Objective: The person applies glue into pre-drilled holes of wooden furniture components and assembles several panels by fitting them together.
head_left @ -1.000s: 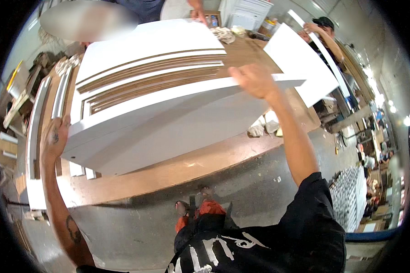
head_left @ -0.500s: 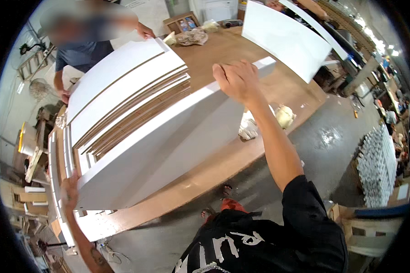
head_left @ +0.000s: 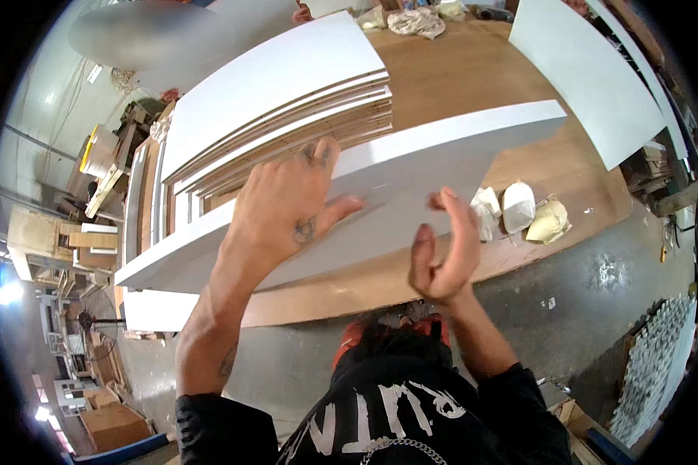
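A thick white panel (head_left: 411, 194) stands on its long edge on the brown-topped table (head_left: 582, 167), tilted slightly. My left hand (head_left: 275, 201) lies over its top edge near the middle, thumb against the near face and the other fingers mostly hidden beyond the edge. My right hand (head_left: 450, 260) is in front of that face, apart from it, fingers loosely curled and spread from the thumb, holding nothing. Just behind the panel lies a stack of white boards (head_left: 279, 93) with brown edges.
Another person's hand (head_left: 303, 13) is by the stack's far edge. Crumpled cloth (head_left: 417, 23) lies at the back. White and yellow wrapped bundles (head_left: 547, 219) sit near the table's right front edge. A large white sheet (head_left: 589, 77) stands at the far right.
My right hand has let go of the panel's top edge and come down in front. My left hand has moved from the panel's left end to its middle. The view has shifted.
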`<state>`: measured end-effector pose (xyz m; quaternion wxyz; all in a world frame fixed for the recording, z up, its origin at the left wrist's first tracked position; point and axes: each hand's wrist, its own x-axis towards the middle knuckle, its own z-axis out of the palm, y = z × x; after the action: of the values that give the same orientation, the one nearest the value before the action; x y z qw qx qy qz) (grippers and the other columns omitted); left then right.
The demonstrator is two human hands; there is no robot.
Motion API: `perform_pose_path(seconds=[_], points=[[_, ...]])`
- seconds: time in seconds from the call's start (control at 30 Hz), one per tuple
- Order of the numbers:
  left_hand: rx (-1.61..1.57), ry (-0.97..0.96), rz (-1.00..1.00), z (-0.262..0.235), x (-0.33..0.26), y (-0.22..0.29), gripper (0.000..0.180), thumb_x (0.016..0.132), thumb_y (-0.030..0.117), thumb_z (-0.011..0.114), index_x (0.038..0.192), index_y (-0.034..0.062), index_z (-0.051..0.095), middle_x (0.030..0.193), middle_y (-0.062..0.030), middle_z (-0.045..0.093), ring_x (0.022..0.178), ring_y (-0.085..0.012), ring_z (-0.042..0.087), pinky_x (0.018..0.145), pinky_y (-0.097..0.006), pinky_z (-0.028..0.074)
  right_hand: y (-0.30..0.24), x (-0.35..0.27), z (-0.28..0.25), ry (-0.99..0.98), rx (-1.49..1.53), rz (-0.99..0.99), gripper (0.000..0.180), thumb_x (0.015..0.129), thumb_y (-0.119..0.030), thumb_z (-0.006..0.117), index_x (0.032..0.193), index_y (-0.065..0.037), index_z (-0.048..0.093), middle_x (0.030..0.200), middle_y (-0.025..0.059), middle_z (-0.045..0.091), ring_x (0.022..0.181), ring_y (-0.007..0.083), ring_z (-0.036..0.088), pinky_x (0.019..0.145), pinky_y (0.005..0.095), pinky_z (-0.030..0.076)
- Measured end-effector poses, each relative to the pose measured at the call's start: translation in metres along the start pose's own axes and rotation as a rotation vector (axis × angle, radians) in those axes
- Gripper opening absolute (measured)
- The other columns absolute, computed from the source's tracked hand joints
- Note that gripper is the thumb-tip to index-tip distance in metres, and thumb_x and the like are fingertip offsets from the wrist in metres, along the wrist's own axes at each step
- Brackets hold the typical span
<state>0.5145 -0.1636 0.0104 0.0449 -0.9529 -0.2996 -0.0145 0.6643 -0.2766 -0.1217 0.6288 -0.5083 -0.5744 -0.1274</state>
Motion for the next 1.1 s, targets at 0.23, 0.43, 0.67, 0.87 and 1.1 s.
perform_pose_path(seconds=[0.23, 0.43, 0.67, 0.87, 1.1], points=[[-0.09, -0.052, -0.071, 0.014, 0.012, -0.005, 0.059, 0.077, 0.044, 0.068, 0.106, -0.002, 0.046, 0.071, -0.0204, 0.061, 0.067, -0.0389, 0.062, 0.059, -0.042, 0.047, -0.019, -0.017, 0.058, -0.108, -0.033, 0.256, 0.077, 0.077, 0.003, 0.053, 0.139, 0.015, 0.008, 0.124, 0.0302, 0.032, 0.105, 0.0344, 0.039, 0.088, 0.0396, 0.041], [-0.042, 0.0, 0.033, 0.007, 0.006, -0.006, 0.053, 0.08, 0.038, 0.064, 0.105, -0.0039, 0.043, 0.07, -0.0197, 0.057, 0.062, -0.0368, 0.059, 0.055, -0.041, 0.046, -0.028, -0.01, 0.071, 0.009, -0.112, 0.284, 0.074, 0.075, 0.001, 0.054, 0.137, 0.017, 0.016, 0.116, 0.0254, 0.038, 0.096, 0.0301, 0.038, 0.082, 0.0385, 0.036], [-0.128, -0.031, 0.099, 0.005, 0.007, -0.013, 0.042, 0.084, 0.029, 0.06, 0.097, -0.0063, 0.04, 0.072, -0.0222, 0.053, 0.061, -0.0373, 0.057, 0.053, -0.041, 0.045, -0.032, -0.008, 0.078, 0.034, -0.163, 0.291, 0.07, 0.075, 0.001, 0.054, 0.136, 0.017, 0.022, 0.112, 0.0246, 0.04, 0.095, 0.0292, 0.037, 0.082, 0.0381, 0.034], [-0.094, 0.014, 0.155, 0.005, 0.007, -0.015, 0.042, 0.084, 0.028, 0.059, 0.097, -0.0071, 0.041, 0.072, -0.0219, 0.053, 0.06, -0.037, 0.056, 0.053, -0.041, 0.044, -0.035, -0.01, 0.081, 0.025, -0.192, 0.298, 0.068, 0.076, -0.001, 0.054, 0.135, 0.015, 0.026, 0.112, 0.0232, 0.041, 0.098, 0.0293, 0.039, 0.083, 0.0381, 0.035], [-0.111, -0.025, 0.197, -0.002, 0.003, -0.012, 0.043, 0.082, 0.025, 0.057, 0.104, -0.009, 0.041, 0.079, -0.0217, 0.052, 0.067, -0.0368, 0.056, 0.059, -0.043, 0.045, -0.036, -0.015, 0.08, 0.09, -0.133, 0.278, 0.064, 0.076, -0.003, 0.056, 0.133, 0.013, 0.033, 0.114, 0.0219, 0.043, 0.1, 0.03, 0.041, 0.083, 0.0376, 0.036]])
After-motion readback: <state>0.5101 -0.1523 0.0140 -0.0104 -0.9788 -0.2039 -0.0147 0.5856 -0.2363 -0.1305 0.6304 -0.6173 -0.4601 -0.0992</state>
